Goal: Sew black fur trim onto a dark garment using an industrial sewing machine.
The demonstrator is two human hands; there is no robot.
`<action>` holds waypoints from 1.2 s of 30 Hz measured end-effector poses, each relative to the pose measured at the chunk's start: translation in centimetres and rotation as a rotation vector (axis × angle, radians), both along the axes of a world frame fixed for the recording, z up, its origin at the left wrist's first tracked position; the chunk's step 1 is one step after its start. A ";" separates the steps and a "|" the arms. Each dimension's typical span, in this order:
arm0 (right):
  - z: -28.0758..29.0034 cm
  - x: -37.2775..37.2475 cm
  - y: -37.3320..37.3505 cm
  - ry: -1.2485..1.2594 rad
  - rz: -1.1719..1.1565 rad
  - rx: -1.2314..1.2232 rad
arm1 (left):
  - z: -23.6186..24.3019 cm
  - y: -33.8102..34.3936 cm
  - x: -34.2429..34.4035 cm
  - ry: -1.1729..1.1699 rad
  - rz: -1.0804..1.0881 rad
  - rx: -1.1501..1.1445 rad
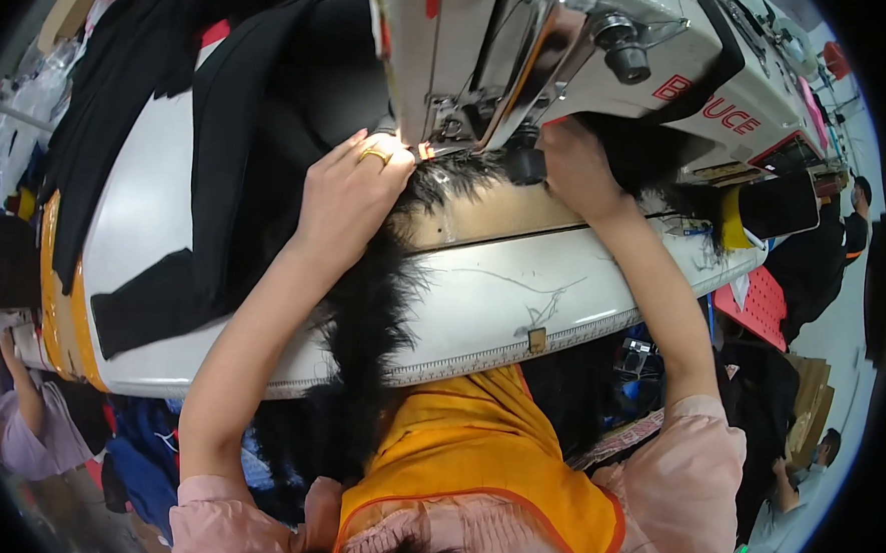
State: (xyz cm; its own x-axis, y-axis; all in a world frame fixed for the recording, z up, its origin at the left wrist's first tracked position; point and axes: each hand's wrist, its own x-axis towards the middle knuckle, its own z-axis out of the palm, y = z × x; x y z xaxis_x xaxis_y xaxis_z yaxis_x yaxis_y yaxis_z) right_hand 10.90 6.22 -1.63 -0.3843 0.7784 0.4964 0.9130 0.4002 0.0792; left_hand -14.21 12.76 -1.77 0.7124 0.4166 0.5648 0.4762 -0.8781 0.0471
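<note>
Beside the lit needle area of a white sewing machine (456,37), my left hand (352,192), with a ring on it, is closed on a strip of black fluffy trim (371,313). The trim runs from under the hand over the table's front edge and hangs toward my lap. To the left of this hand spreads a black garment (238,166). My right hand (581,169) is curled at the right of the needle, its fingertips hidden behind machine parts. Black cloth (645,147) lies next to it, under the machine arm; whether the fingers grip it is hidden.
The white sewing table (492,289) has a ruler strip along its front edge. More black cloth (122,89) is piled at the left. A red perforated tray (755,303) stands at the right. Other people (40,411) sit at the far left and right.
</note>
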 end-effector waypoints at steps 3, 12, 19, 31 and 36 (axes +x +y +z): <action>0.0 0.1 -0.1 -0.033 -0.005 0.001 | 0.0 0.8 0.0 -0.006 -0.033 0.021; 0.3 -0.3 -0.2 0.000 -0.025 0.026 | 0.3 1.0 0.4 0.027 0.020 0.025; -0.1 -0.4 0.3 -0.123 -0.044 0.066 | 1.1 0.0 -0.6 0.154 0.140 -0.227; 1.9 0.0 -1.4 -0.255 -0.035 -0.127 | 2.7 2.5 -2.4 0.184 -0.255 -0.122; 4.3 -1.6 -4.6 -0.368 0.096 -0.123 | 1.0 -6.6 -1.7 0.362 -0.061 0.206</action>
